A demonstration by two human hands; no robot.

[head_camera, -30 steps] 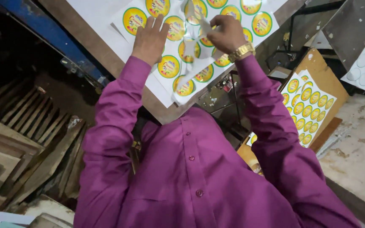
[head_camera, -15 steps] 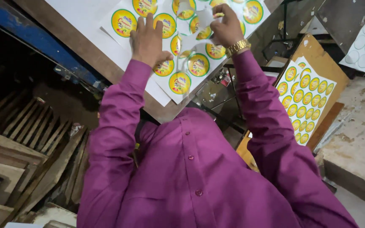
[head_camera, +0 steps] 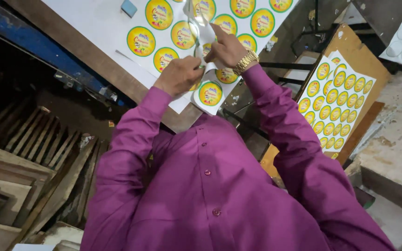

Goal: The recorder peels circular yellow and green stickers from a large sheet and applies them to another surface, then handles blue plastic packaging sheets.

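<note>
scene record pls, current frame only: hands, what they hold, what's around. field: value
left hand: pressing on sticker sheet, pinching the white strip
right hand: gripping white waste strip, lifted off the sheet
wristwatch: gold, on right wrist
stickers: round, yellow with green rims
bench edge: brown wood
second sticker sheet: on brown board, lower right
blue block: on sheet

wooden table (head_camera: 94,58), round-sticker sheets (head_camera: 164,28), blue block (head_camera: 129,8)

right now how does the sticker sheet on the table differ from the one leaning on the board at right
The table sheet lies flat under both hands; the leaning sheet stands tilted, untouched. The table sheet's round stickers look larger and spaced apart; the leaning sheet's are small and tightly packed. A strip is being lifted off the table sheet. Both carry yellow, green-rimmed circles on white.
</note>
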